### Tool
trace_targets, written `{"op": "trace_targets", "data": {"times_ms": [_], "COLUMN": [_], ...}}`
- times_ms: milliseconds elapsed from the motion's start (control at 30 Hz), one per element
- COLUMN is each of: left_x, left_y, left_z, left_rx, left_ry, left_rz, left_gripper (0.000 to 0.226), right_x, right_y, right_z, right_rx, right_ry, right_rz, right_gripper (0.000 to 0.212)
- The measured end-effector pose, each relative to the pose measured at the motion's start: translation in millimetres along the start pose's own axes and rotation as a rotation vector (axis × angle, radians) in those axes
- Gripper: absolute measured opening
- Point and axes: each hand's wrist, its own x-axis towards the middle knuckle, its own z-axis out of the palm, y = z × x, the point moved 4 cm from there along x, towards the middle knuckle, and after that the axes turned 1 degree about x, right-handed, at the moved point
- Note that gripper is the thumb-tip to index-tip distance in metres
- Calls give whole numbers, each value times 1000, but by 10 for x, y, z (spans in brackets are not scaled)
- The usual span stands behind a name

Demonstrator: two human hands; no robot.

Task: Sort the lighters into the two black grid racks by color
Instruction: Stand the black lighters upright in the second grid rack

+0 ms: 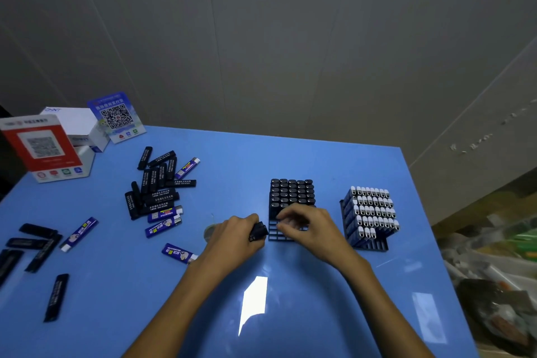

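Two black grid racks stand on the blue table [319, 160]. The left rack [276, 237] holds black lighters [292, 190] in its far rows, and its near slots are bare. The right rack [374, 245] holds blue lighters [370, 209] with white tops. My left hand [236, 237] is closed around black lighters [258, 231] just left of the left rack. My right hand [308, 225] hovers over that rack's near rows with fingers curled; whether it holds a lighter is hidden. A heap of loose black and blue lighters [159, 192] lies to the left.
More loose lighters [37, 244] lie at the table's left edge, one blue lighter [178, 253] beside my left wrist. Two QR-code stands [43, 148] and a white box [78, 125] sit at the far left corner. Clutter [499, 285] lies past the table's right edge.
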Motion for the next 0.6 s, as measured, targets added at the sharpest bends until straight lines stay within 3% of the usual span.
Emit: {"op": "trace_targets", "data": {"times_ms": [167, 600], "left_x": [-59, -164], "left_y": [19, -7], "left_z": [11, 38], "left_rx": [8, -9], "left_ry": [-9, -11], "left_rz": [12, 39], "left_gripper": [23, 20], "right_x": [-67, -158], "right_y": [-113, -29], "right_z": [215, 228], "right_rx": [121, 328], "right_ry": [-92, -106], "right_rz": [35, 142], "right_gripper": [16, 11]}}
